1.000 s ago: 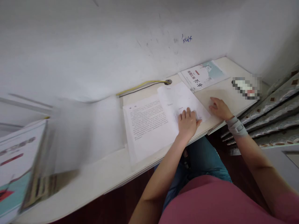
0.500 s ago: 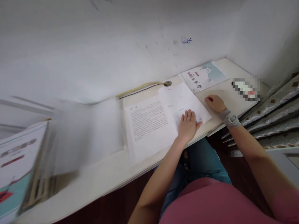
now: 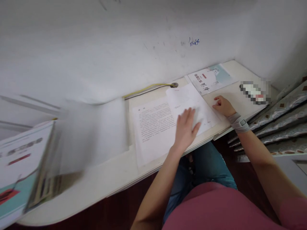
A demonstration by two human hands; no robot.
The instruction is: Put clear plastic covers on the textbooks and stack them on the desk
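Note:
An open booklet [image 3: 155, 147] lies on the white desk, a page of printed text on its left side and a mostly blank page [image 3: 189, 95] on its right. My left hand [image 3: 185, 129] is over the middle and right page, fingers stretched and thumb spread. Whether its palm presses on the paper I cannot tell. Beside the booklet's right edge is my right hand [image 3: 224, 107], with a grey band on its wrist. Its fingers are loosely curled, a gap showing between thumb and forefinger, and I see nothing in it.
A teal-and-white workbook [image 3: 211, 80] lies behind my right hand, near a blurred-out object [image 3: 254, 92]. Yellow and black cables [image 3: 148, 88] run along the wall to a desk hole. More books [image 3: 21, 166] stand at the left. Patterned fabric [image 3: 275, 118] hangs at the right.
My left hand has slid left across the right page towards the booklet's middle, its thumb spreading wider. My right hand's curled fingers have loosened slightly. The view has shifted a little.

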